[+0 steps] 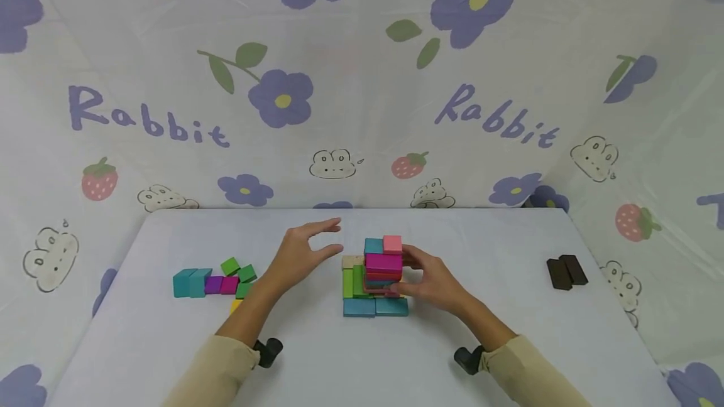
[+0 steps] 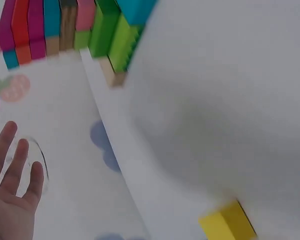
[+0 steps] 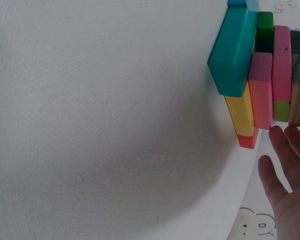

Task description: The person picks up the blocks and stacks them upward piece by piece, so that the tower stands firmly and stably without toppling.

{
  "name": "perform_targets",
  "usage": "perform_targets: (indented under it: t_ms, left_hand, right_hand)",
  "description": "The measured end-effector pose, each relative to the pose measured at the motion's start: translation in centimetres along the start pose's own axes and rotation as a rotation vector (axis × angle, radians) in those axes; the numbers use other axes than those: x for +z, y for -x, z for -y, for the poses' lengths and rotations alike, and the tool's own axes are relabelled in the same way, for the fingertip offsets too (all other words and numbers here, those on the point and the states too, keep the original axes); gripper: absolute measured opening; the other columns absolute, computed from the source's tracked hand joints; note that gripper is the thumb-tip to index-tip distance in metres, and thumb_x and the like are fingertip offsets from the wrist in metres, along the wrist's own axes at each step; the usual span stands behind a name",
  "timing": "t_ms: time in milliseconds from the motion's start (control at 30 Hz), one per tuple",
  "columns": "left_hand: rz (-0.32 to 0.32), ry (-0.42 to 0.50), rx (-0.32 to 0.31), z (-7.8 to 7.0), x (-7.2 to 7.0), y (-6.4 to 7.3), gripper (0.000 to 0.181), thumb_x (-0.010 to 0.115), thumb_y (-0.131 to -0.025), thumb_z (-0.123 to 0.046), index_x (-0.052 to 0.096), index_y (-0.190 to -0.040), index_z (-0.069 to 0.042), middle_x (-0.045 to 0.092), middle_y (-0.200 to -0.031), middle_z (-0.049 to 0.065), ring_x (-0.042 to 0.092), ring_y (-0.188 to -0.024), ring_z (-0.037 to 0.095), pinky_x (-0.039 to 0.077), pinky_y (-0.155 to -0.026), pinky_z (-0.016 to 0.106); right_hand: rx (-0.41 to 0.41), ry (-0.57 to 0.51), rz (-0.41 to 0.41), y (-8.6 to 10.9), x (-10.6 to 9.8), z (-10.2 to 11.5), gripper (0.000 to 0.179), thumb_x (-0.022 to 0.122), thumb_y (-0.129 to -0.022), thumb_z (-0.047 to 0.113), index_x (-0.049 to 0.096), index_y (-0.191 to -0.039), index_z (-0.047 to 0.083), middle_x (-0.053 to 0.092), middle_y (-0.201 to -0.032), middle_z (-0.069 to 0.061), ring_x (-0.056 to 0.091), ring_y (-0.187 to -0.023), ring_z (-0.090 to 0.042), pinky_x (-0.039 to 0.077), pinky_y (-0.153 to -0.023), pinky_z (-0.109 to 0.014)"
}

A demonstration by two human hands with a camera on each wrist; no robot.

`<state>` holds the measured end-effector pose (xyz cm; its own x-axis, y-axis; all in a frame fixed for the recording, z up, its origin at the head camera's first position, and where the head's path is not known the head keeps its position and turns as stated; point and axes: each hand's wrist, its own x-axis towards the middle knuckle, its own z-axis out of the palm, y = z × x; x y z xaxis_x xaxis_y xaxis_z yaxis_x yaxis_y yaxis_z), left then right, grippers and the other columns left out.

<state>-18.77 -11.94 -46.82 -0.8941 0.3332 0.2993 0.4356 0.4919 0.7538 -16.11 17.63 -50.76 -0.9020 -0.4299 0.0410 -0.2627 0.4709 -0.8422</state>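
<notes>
A tower of coloured wooden blocks rises in the middle of the table, with magenta, red and teal layers and a pink block on top. Two teal blocks and some green ones form its wider base. My right hand is at the tower's right side, thumb near the front and fingers farther back. Three of its fingers reach toward the pink and wood-grained layers in the right wrist view. To the left of the tower, my left hand hovers apart from it, holding nothing, fingers spread from the thumb.
Left on the table lie two teal blocks, a purple block, a magenta block and several green ones. A yellow block is near my left forearm. Two dark brown blocks lie far right. A printed cloth hangs behind.
</notes>
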Motion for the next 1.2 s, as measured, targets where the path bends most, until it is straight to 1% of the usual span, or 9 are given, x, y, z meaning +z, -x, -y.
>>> perform_targets:
  t_ms: [100,200,400,567,633,733,967,1033,1200]
  left_hand:
    - [-0.004,-0.023,-0.042,1.6,-2.2,1.3,0.05,0.08,-0.086,-0.018,0.065,-0.133,-0.009,0.073,-0.117,0.007,0.06,-0.123,0.029,0.046,-0.104,0.052]
    - [0.005,-0.048,-0.069,3.1,-3.9,2.6,0.049,0.08,-0.086,-0.017,0.066,-0.131,-0.009,0.073,-0.117,0.007,0.061,-0.122,0.03,0.046,-0.103,0.053]
    - [0.066,-0.09,-0.116,5.7,-5.8,5.4,0.043,0.078,-0.087,-0.014,0.067,-0.128,-0.007,0.07,-0.121,0.01,0.059,-0.123,0.034,0.043,-0.104,0.057]
    - [0.128,-0.177,-0.173,7.7,-6.6,8.1,0.04,0.077,-0.087,-0.014,0.069,-0.126,-0.006,0.061,-0.134,0.02,0.052,-0.128,0.044,0.039,-0.104,0.064]
    - [0.137,-0.194,-0.196,8.3,-6.9,9.0,0.041,0.078,-0.086,-0.014,0.069,-0.125,-0.007,0.059,-0.135,0.022,0.052,-0.127,0.046,0.039,-0.102,0.066]
    - [0.139,-0.208,-0.207,8.9,-7.2,9.9,0.042,0.08,-0.084,-0.014,0.07,-0.124,-0.007,0.059,-0.135,0.024,0.052,-0.126,0.048,0.039,-0.101,0.067]
    - [0.146,-0.279,-0.204,9.6,-7.6,10.9,0.044,0.085,-0.079,-0.019,0.073,-0.121,-0.01,0.059,-0.136,0.021,0.052,-0.125,0.049,0.037,-0.102,0.069]
    - [0.151,-0.278,-0.209,9.7,-7.5,11.1,0.046,0.086,-0.078,-0.02,0.073,-0.121,-0.01,0.059,-0.137,0.021,0.052,-0.125,0.049,0.036,-0.102,0.069]
    - [0.157,-0.269,-0.212,10.1,-7.3,11.4,0.047,0.086,-0.077,-0.018,0.073,-0.121,-0.009,0.058,-0.137,0.021,0.053,-0.126,0.047,0.042,-0.102,0.062]
  right_hand:
    - [0.008,0.018,0.001,0.0,0.1,0.2,0.075,0.083,-0.082,0.021,0.045,-0.145,0.008,0.06,-0.135,-0.009,0.057,-0.125,-0.031,0.046,-0.103,-0.052]
    - [0.026,0.023,0.0,0.0,0.2,0.3,0.076,0.084,-0.082,0.022,0.045,-0.146,0.009,0.06,-0.136,-0.009,0.056,-0.125,-0.031,0.046,-0.103,-0.052]
    - [0.046,0.02,-0.004,0.1,0.1,0.2,0.076,0.084,-0.081,0.024,0.046,-0.146,0.01,0.06,-0.136,-0.009,0.056,-0.125,-0.032,0.047,-0.103,-0.052]
    - [0.045,0.017,0.004,0.0,0.3,-0.1,0.077,0.084,-0.081,0.025,0.046,-0.146,0.011,0.06,-0.136,-0.008,0.056,-0.126,-0.031,0.047,-0.103,-0.052]
    - [0.046,0.025,0.003,0.0,0.2,-0.2,0.077,0.084,-0.08,0.026,0.046,-0.146,0.011,0.06,-0.136,-0.007,0.056,-0.126,-0.031,0.047,-0.103,-0.052]
    - [0.044,0.034,-0.006,0.0,0.2,-0.2,0.076,0.084,-0.081,0.025,0.046,-0.145,0.011,0.06,-0.135,-0.007,0.056,-0.126,-0.031,0.047,-0.103,-0.052]
    - [0.07,0.058,-0.012,0.0,0.2,0.0,0.078,0.084,-0.081,0.026,0.045,-0.146,0.01,0.06,-0.136,-0.008,0.055,-0.126,-0.029,0.047,-0.103,-0.05]
    - [0.079,0.063,-0.012,0.0,0.3,0.1,0.079,0.084,-0.081,0.027,0.044,-0.147,0.009,0.059,-0.137,-0.008,0.055,-0.126,-0.029,0.047,-0.103,-0.049]
    - [0.07,0.062,-0.014,0.1,0.3,0.2,0.079,0.084,-0.081,0.026,0.044,-0.147,0.01,0.059,-0.137,-0.008,0.055,-0.126,-0.03,0.048,-0.103,-0.048]
